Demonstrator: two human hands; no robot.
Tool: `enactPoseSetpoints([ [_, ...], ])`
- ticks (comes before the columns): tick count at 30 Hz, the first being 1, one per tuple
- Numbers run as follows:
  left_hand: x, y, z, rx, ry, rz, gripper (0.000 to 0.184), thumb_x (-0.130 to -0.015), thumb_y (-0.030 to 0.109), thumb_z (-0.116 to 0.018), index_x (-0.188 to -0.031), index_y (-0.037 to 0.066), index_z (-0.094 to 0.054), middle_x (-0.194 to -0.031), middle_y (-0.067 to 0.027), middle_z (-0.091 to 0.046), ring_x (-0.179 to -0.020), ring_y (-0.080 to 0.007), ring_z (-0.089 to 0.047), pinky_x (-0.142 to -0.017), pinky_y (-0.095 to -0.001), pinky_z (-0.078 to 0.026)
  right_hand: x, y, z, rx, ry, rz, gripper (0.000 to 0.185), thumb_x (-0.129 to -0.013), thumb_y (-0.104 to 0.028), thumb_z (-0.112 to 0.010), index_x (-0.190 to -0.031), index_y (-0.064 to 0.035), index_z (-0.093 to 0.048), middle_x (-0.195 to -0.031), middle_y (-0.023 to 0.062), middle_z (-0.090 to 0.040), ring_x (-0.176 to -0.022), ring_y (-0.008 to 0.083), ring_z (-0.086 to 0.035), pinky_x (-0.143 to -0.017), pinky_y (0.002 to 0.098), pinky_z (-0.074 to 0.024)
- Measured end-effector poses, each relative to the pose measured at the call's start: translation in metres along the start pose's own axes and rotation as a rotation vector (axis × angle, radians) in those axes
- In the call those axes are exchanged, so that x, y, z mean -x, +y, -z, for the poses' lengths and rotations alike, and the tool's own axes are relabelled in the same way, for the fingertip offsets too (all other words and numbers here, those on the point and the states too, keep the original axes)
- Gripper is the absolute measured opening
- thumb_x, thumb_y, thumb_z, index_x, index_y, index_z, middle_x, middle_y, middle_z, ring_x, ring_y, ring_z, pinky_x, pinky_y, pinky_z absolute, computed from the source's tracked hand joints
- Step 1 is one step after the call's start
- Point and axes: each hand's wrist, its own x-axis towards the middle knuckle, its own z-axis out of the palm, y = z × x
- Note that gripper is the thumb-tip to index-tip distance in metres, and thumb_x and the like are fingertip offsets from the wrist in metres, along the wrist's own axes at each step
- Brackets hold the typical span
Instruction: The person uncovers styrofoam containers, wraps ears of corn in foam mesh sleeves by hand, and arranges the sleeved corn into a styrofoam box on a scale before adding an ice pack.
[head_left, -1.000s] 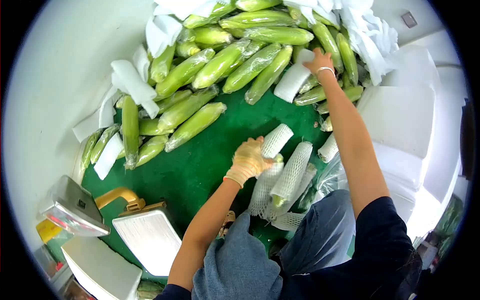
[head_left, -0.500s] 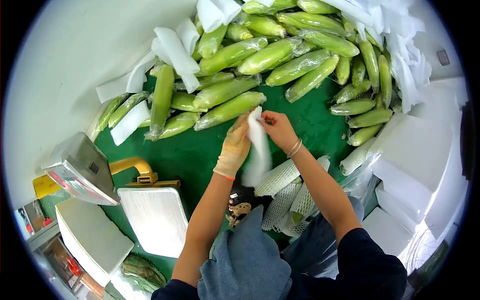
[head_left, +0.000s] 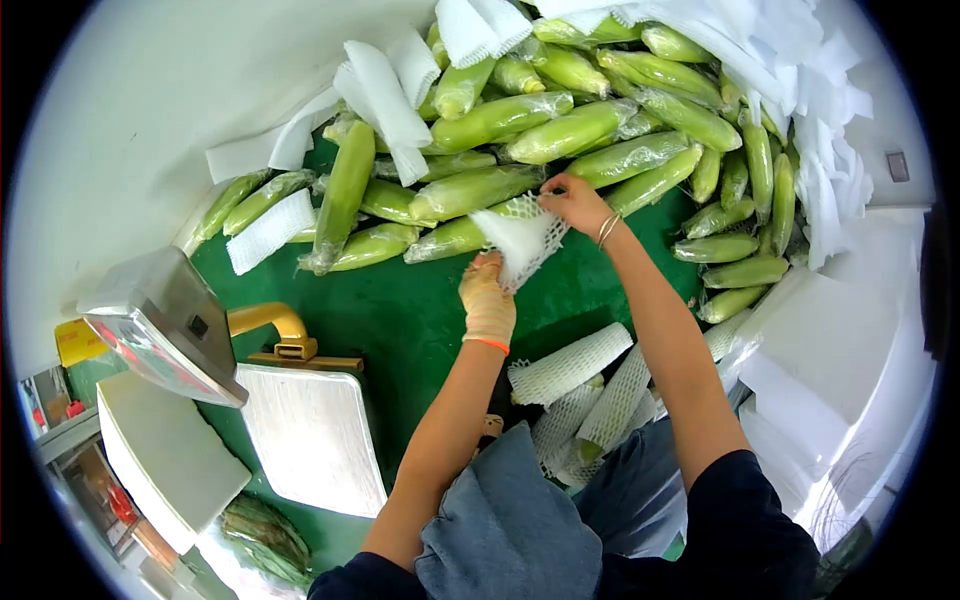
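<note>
Spanning a white foam net sleeve (head_left: 522,240) between them, the two hands work above the green work surface (head_left: 375,300), just in front of a heap of film-wrapped corn ears (head_left: 570,130). The left hand (head_left: 488,300), in a pale glove with an orange cuff edge, has its fingers closed on the sleeve's lower edge; the right hand (head_left: 578,205), bare and with a bracelet at the wrist, pinches its upper edge between nearly closed fingertips. The sleeve slants between the hands and overlaps one ear in view; whether it touches that ear cannot be told. White foam pieces (head_left: 830,130) lie over the heap's far side and hang at its right. Nearer the person's lap, right of the gloved forearm, sleeved ears (head_left: 570,365) lie close together. To the left stand a scale's metal plate (head_left: 310,435), its yellow bracket (head_left: 280,322) and its display housing (head_left: 165,320), with a white block (head_left: 165,455) just beside them and a dark green bundle (head_left: 262,540) below.
</note>
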Motion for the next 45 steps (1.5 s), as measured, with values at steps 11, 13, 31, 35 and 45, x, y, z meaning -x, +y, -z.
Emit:
enactPoseSetpoints([
  [11, 0.079, 0.01, 0.018, 0.143, -0.382, 0.417, 0.02, -0.09, 0.023, -0.05, -0.095, 0.007, -0.061, -0.087, -0.0077, -0.064, -0.076, -0.0187, -0.061, -0.068, -0.0316, -0.051, 0.135, -0.084, -0.046, 0.646, 0.075, 0.351, 0.021, -0.08, -0.029, -0.061, -0.08, -0.0086, -0.069, -0.067, 0.0127, -0.064, -0.06, 0.0323, -0.061, -0.055, 0.0387, -0.048],
  [13, 0.077, 0.035, 0.043, 0.138, -0.501, 0.493, 0.019, -0.091, 0.018, -0.052, -0.087, 0.005, -0.064, -0.088, -0.0099, -0.063, -0.076, -0.0186, -0.06, -0.071, -0.0297, -0.05, 0.136, -0.085, -0.05, 0.685, 0.12, 0.343, 0.021, -0.081, -0.028, -0.062, -0.08, -0.0077, -0.066, -0.064, 0.0119, -0.062, -0.058, 0.0278, -0.06, -0.053, 0.0374, -0.0468],
  [31, 0.047, -0.036, 0.115, -0.469, -0.468, -0.124, 0.031, -0.088, 0.027, -0.052, -0.112, 0.008, -0.053, -0.092, -0.0078, -0.06, -0.085, -0.0201, -0.059, -0.074, -0.0331, -0.049, 0.18, -0.113, -0.074, 0.382, 0.209, 0.244, 0.026, -0.08, -0.031, -0.064, -0.072, -0.0065, -0.068, -0.064, 0.0132, -0.063, -0.06, 0.0302, -0.062, -0.054, 0.0376, -0.0474],
  [35, 0.041, 0.004, 0.092, -0.627, -0.661, -0.276, 0.022, -0.093, 0.026, -0.039, -0.101, 0.012, -0.055, -0.095, -0.0041, -0.061, -0.087, -0.0174, -0.058, -0.072, -0.0311, -0.049, 0.134, -0.108, -0.083, 0.224, 0.211, 0.214, 0.03, -0.078, -0.028, -0.065, -0.072, 0.0012, -0.065, -0.061, 0.0165, -0.061, -0.054, 0.0281, -0.06, -0.051, 0.0354, -0.0446],
  [45, 0.031, 0.033, 0.043, -0.758, -0.117, -0.359, 0.019, -0.087, 0.018, -0.054, -0.097, 0.005, -0.064, -0.09, -0.0074, -0.065, -0.081, -0.0208, -0.06, -0.072, -0.0289, -0.047, 0.082, 0.097, -0.127, -0.742, 0.245, 0.098, 0.027, -0.087, -0.012, -0.056, -0.11, -0.0008, -0.062, -0.105, 0.011, -0.065, -0.092, 0.0208, -0.063, -0.082, 0.0325, -0.0504],
])
